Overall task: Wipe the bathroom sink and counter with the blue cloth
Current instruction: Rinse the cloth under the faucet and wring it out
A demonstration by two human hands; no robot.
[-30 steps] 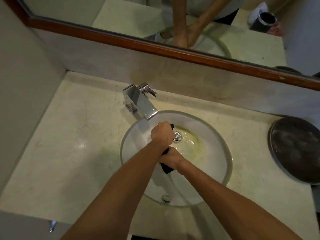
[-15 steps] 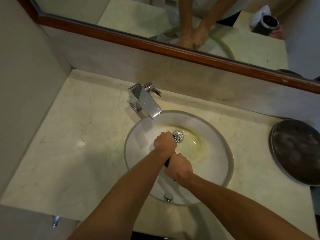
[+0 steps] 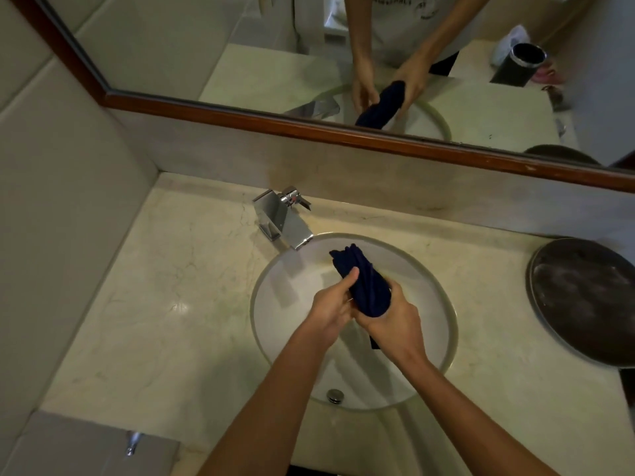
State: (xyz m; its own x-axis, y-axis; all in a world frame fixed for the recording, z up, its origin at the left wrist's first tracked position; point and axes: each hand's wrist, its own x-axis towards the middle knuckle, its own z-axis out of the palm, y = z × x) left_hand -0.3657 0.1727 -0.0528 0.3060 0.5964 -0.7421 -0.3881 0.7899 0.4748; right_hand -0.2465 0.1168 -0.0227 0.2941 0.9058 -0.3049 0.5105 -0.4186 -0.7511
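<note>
A dark blue cloth (image 3: 364, 280), twisted into a thick roll, is held above the round white sink (image 3: 278, 304) set in the pale marble counter (image 3: 165, 304). My left hand (image 3: 331, 305) grips its left side, thumb pressed on top. My right hand (image 3: 395, 319) is curled round its lower end from the right, and a short tail of cloth hangs out below that hand. The upper end of the roll sticks out toward the chrome faucet (image 3: 285, 221). The sink's drain is hidden behind the cloth and hands.
A dark round tray (image 3: 584, 297) lies on the counter at the right edge. A wood-framed mirror (image 3: 309, 125) runs along the back wall and reflects my hands and the cloth. A wall closes off the left side. The overflow hole (image 3: 335, 395) sits at the sink's near rim.
Both hands have lifted and loosened from a tight wringing twist near the drain. The cloth, almost hidden inside my fists before, now shows as a long roll between them.
</note>
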